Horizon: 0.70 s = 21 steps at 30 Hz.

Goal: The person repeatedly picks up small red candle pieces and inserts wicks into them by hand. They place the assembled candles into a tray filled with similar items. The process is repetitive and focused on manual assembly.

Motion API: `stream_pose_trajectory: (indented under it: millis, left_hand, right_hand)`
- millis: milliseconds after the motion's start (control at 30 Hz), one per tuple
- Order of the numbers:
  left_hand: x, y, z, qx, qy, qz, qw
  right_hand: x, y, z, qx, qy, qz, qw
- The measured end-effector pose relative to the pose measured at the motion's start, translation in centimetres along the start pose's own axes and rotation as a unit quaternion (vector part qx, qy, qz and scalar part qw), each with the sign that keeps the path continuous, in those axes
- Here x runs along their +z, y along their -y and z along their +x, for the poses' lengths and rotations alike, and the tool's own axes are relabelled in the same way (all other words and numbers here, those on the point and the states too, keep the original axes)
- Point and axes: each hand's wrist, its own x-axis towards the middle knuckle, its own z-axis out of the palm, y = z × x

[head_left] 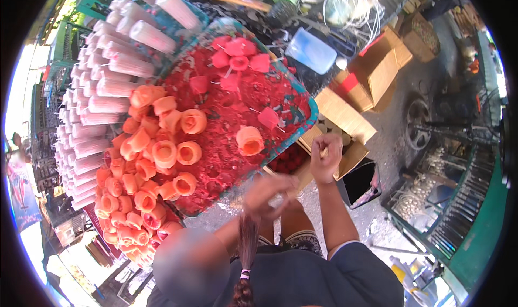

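My left hand (270, 196) is smeared by motion in front of the tray's near edge, with a small whitish patch by its fingers that I cannot make out. My right hand (326, 158) is raised beside an open cardboard box (345, 118), its fingers closed in a pinch around something small and pale. Left of both hands, a teal-rimmed tray (314, 110) is covered in red, waxy-looking residue. One orange rose-shaped piece (250, 141) stands alone on it, with many more orange rose-shaped pieces (164, 153) crowded at its left. Several red pieces with white strings (240, 47) lie toward the back.
Rows of pale pink cylinders (121, 86) are stacked at the far left. Behind the tray lie a blue-white plastic container (311, 50) and white cords (367, 10). A black bin (361, 183) stands right of my right hand. A green-framed rack (453, 220) is farther right.
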Motion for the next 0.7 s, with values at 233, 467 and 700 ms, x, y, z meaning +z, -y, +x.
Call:
stream_pose_trajectory:
  millis: [233,467,700]
  left_hand:
    - [-5.1,2.5,7.6,-0.013,-0.025,0.394,0.919]
    - [-6.9,5.1,5.5,-0.030,-0.011,0.213,0.976]
    - [-14.4,4.5,9.6,-0.108,-0.073,0.282,0.951]
  right_hand:
    - [11.0,11.4,17.7,-0.355,0.191,-0.171,0.899]
    - [15.9,15.4,22.5,-0.199,0.583,-0.363,0.699]
    - [15.6,15.1,19.6,-0.270,0.522,-0.404,0.701]
